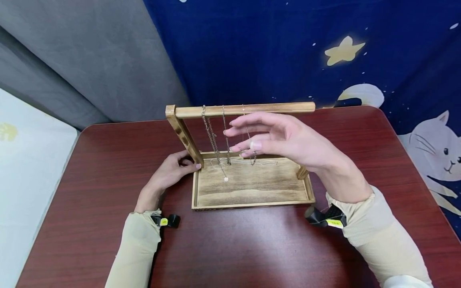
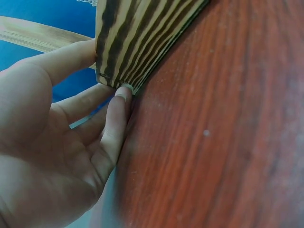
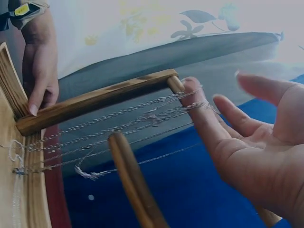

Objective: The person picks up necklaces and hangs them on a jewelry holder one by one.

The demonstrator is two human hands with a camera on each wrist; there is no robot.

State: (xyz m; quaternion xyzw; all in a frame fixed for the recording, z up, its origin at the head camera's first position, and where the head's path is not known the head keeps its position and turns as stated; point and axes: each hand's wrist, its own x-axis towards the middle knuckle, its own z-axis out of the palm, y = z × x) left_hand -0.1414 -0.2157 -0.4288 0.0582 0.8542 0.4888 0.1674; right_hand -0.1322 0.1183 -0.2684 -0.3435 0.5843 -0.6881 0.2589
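A wooden jewelry stand (image 1: 252, 196) has a shallow tray base and a horizontal bar (image 1: 281, 107) above it. Several silver-coloured chain necklaces (image 1: 207, 127) hang from the bar; a small round pendant (image 1: 226, 179) shows low over the tray. My left hand (image 1: 172, 172) grips the tray's back left corner, its thumb over the rim beside the left post (image 1: 187, 138). In the left wrist view, fingers touch the striped wood end (image 2: 137, 38). My right hand (image 1: 284, 134) is beside the hanging chains just below the bar, fingers extended and spread, pinching nothing.
The stand rests on a dark red wooden table (image 1: 230, 248). Behind the table hang a grey curtain (image 1: 101, 60) and a blue curtain (image 1: 245, 48) with stars. A white patterned cloth (image 1: 29, 160) lies at the left.
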